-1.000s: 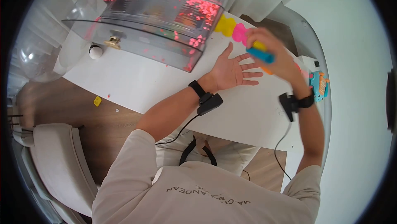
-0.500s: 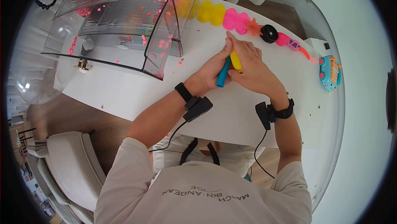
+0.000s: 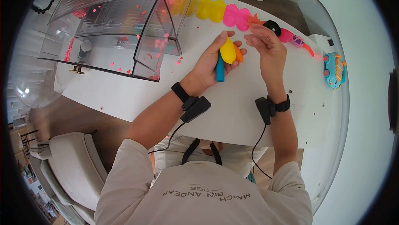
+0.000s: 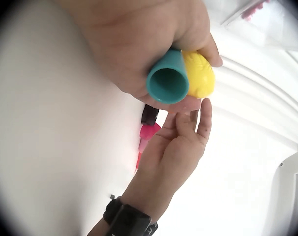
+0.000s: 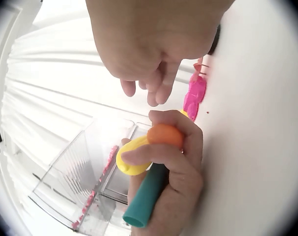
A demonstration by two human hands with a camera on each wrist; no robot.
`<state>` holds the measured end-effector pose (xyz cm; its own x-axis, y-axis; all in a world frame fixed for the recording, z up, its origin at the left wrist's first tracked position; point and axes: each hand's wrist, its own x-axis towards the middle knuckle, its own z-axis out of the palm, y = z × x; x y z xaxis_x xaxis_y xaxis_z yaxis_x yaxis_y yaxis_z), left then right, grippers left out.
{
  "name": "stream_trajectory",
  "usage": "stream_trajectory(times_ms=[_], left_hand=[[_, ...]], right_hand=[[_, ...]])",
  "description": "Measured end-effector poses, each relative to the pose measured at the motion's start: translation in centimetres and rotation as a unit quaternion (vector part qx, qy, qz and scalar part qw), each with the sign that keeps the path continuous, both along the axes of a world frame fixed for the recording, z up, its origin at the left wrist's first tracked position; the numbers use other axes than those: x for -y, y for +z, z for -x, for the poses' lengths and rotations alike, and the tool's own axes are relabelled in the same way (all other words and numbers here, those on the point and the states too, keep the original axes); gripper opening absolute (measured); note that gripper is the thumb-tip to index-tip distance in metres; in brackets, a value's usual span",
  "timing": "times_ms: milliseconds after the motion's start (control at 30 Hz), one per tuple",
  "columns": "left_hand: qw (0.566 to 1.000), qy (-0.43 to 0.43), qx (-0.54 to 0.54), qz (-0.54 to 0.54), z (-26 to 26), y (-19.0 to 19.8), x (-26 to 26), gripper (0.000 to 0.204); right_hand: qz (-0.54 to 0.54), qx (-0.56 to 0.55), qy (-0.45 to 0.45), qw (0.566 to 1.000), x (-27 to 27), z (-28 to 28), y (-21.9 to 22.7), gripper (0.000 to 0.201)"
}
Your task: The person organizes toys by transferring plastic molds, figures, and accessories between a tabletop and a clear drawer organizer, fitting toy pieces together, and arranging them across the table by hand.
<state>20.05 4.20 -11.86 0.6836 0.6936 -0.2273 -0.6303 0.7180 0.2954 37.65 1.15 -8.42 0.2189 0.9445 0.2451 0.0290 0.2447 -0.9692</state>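
Three plastic pieces are gathered in my left hand (image 3: 204, 63), over the table: a hollow teal tube (image 3: 220, 72), a yellow rounded piece (image 3: 227, 50) and an orange rounded piece (image 3: 239, 54). Seen in the left wrist view, the tube (image 4: 167, 81) points its open end at the camera, and ridges mark the yellow piece (image 4: 200, 73). Curled left fingers wrap the bundle in the right wrist view, with the orange piece (image 5: 165, 136) uppermost. My right hand (image 3: 271, 52) hovers just to the right, fingers loosely bent, holding nothing.
A large clear plastic case (image 3: 145, 44) speckled with pink bits fills the table's back left. Along the far edge run a yellow scalloped piece (image 3: 210, 9), a pink one (image 3: 237, 17), a black round piece (image 3: 272, 27) and a teal toy car (image 3: 333, 70).
One second ago my right hand carried the tube and yellow piece over my open left palm. Both hands then met around them; now the left grips the bundle and the right has drawn away.
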Motion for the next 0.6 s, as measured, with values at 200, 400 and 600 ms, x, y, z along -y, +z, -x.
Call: stream_trajectory(times_ms=[200,400,600], left_hand=[[0.996,0.058,-0.038,-0.049,0.1,-0.4,-0.4,0.050],[0.993,0.096,-0.058,-0.020,-0.1,0.0,0.0,0.053],[0.991,0.119,-0.034,-0.053,0.3,0.0,-0.5,0.049]], right_hand=[[-0.061,0.405,0.071,0.910,-1.4,1.9,4.2,0.017],[-0.035,0.315,-0.033,0.948,-4.1,2.6,4.4,0.022],[-0.065,0.204,0.066,0.975,-5.3,2.4,4.8,0.031]])
